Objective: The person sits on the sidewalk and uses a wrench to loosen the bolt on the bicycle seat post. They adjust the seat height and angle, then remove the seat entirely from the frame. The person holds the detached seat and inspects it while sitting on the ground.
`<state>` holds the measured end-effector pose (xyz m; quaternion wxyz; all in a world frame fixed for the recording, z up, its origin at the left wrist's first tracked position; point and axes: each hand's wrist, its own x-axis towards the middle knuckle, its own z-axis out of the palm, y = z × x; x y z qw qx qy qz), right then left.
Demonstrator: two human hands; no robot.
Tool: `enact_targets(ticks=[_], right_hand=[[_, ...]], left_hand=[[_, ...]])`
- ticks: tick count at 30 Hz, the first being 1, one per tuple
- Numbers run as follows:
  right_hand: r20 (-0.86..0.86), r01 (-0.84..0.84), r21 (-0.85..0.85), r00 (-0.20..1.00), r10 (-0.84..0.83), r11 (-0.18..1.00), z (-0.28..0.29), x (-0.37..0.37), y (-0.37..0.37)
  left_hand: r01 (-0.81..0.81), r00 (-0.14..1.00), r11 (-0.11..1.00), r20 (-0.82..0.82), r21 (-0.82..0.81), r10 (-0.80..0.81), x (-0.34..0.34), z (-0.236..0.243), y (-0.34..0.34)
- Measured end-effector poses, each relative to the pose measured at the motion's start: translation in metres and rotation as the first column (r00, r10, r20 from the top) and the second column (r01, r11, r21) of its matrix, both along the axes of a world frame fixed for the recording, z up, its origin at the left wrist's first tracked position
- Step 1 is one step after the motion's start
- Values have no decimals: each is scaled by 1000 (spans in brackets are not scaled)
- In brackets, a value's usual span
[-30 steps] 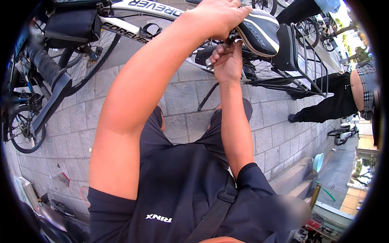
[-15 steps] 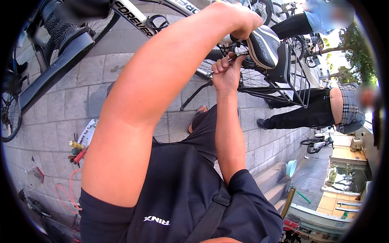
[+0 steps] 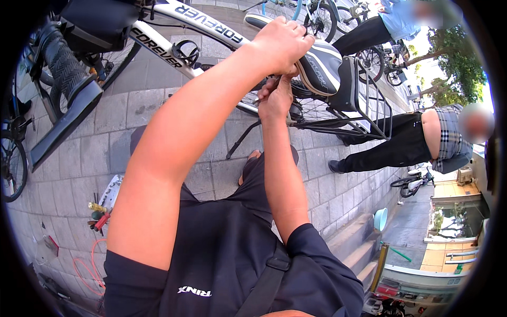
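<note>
A white bicycle frame (image 3: pixel 208 24) stands crosswise at the far side. My left hand (image 3: pixel 282 45) is bent over the middle of its black, grey and white saddle (image 3: pixel 318 68), fingers curled and the thumb side hidden. Just below the saddle, my right hand (image 3: pixel 275 100) is closed, its fingers wrapped round a slim metal tool (image 3: pixel 257 101). Only a short end of that tool shows. The two hands almost meet under the saddle's edge. Behind the saddle is a black rear rack (image 3: pixel 364 124), and a kickstand (image 3: pixel 242 138) reaches down to the paving.
Hand tools (image 3: pixel 99 215) lie on the grey paving at my left, near a red hose (image 3: pixel 95 264). A person in a plaid shirt (image 3: pixel 451 132) and another in light blue (image 3: pixel 398 21) stand to the right. Steps (image 3: pixel 351 243) and a pale blue basin (image 3: pixel 380 218) are nearer.
The view has shifted, so the bicycle sits farther left. My left hand has come nearer my right hand, over the saddle. Less of the tool in my right hand shows.
</note>
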<state>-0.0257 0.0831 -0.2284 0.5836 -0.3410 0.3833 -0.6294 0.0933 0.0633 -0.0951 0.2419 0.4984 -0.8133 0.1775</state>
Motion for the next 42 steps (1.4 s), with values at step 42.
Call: enact_targets(ticks=[42], right_hand=[[328, -268, 117, 919, 218, 956, -51, 33, -3]], left_hand=[[0, 999, 999, 41, 52, -2, -6, 17, -20]])
